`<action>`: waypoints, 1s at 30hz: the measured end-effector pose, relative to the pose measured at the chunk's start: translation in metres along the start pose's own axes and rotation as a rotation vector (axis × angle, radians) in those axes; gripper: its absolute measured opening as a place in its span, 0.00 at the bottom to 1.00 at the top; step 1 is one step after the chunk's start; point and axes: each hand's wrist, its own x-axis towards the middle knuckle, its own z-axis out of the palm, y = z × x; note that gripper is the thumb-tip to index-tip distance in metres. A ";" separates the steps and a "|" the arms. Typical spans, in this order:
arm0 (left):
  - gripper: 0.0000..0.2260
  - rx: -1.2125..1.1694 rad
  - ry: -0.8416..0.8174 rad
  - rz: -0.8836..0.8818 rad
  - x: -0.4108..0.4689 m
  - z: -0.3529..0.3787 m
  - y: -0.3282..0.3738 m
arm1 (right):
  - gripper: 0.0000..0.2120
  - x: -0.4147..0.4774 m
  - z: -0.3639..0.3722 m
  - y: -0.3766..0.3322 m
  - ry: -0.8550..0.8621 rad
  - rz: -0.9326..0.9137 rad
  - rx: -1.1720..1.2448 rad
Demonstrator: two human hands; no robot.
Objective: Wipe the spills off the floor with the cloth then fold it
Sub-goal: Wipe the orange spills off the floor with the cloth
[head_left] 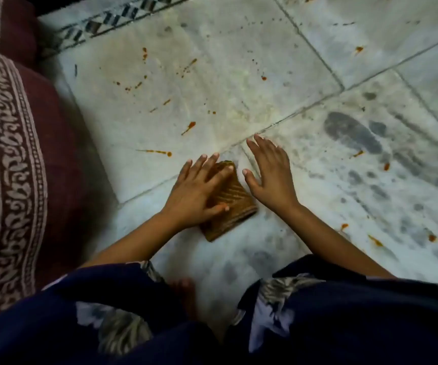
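We press a folded cloth to the floor, spills all around.

Our left hand lies flat on the brown striped cloth at the centre of the frame, fingers straight and pressing down, gripping nothing. Our right hand is just beside the cloth on its right, palm down, fingers spread wide and holding nothing; we cannot tell whether it touches the floor. Orange-red spills dot the pale marble tiles above the hands and toward the right edge. A maroon patterned fabric fills the left edge, and our dark blue printed garment fills the bottom.
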 end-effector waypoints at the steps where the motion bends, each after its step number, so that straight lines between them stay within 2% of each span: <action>1: 0.38 0.010 -0.059 -0.011 -0.003 0.003 0.004 | 0.30 -0.004 -0.002 0.000 0.008 0.004 -0.010; 5: 0.44 0.065 -0.194 -0.032 -0.003 0.021 0.016 | 0.30 -0.008 -0.007 -0.003 0.037 -0.015 -0.049; 8: 0.41 0.106 -0.189 -0.038 0.006 0.019 0.014 | 0.28 -0.002 -0.010 -0.006 0.030 -0.023 -0.048; 13: 0.30 0.125 -0.033 0.012 0.011 0.014 0.005 | 0.29 0.007 -0.006 -0.014 0.051 -0.002 -0.017; 16: 0.26 -0.025 0.057 0.008 0.010 0.005 -0.006 | 0.28 0.015 0.001 -0.020 0.056 0.005 -0.012; 19: 0.20 -0.238 0.265 -0.077 0.002 -0.011 -0.026 | 0.29 0.027 0.008 -0.026 0.018 0.020 -0.029; 22: 0.21 -0.411 0.406 -0.231 -0.011 -0.029 -0.055 | 0.30 0.040 0.012 -0.030 -0.034 0.036 -0.067; 27: 0.23 -0.373 0.486 -0.348 -0.026 -0.056 -0.114 | 0.34 0.061 0.015 -0.038 -0.096 0.067 -0.109; 30: 0.26 -0.311 0.471 -0.441 -0.022 -0.059 -0.146 | 0.36 0.075 0.021 -0.033 -0.130 0.083 -0.134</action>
